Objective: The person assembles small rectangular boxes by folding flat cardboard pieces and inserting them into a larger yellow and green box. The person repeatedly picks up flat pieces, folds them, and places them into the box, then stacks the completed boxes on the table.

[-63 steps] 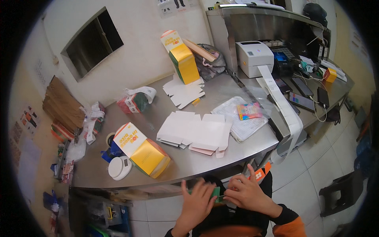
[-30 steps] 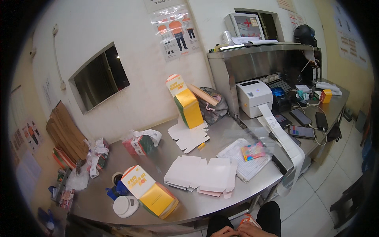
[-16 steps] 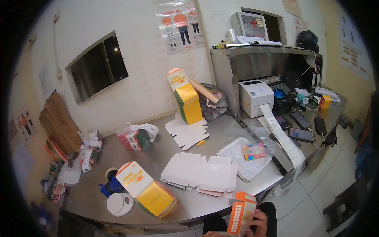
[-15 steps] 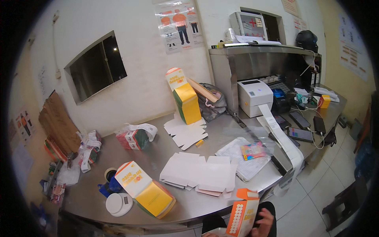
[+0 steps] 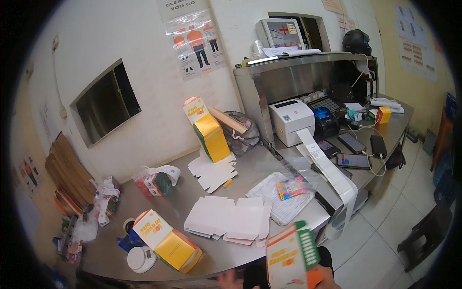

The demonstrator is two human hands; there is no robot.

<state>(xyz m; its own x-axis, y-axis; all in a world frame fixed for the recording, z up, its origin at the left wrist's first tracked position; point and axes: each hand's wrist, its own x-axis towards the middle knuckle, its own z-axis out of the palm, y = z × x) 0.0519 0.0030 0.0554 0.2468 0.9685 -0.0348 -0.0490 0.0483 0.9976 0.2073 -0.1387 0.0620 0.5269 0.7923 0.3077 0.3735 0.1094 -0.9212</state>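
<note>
A part-folded carton (image 5: 288,253), white with green and orange panels, is upright at the lower edge in front of me. My right hand (image 5: 328,278) grips its lower right side, with the fingers partly hidden behind it. Low by the table's front edge, my left hand (image 5: 230,279) is smeared by motion and apart from the carton. Flat white carton blanks (image 5: 228,216) lie stacked just beyond my hands. A folded yellow and white carton (image 5: 168,241) rests to their left, and another yellow carton (image 5: 209,132) stands farther back on more white blanks (image 5: 211,171).
On the steel table (image 5: 110,236) are a round white scale (image 5: 141,259), a tape roll (image 5: 129,225), wrapped boxes (image 5: 158,183) and a clipboard of papers (image 5: 288,207) with a pink packet. To the right, a white label printer (image 5: 292,123) trails a long label strip; phones (image 5: 353,160) and cables lie beyond.
The carton has turned, so a green panel now shows, and it stands farther left and larger in view. My left hand has come away from it. The view has shifted somewhat.
</note>
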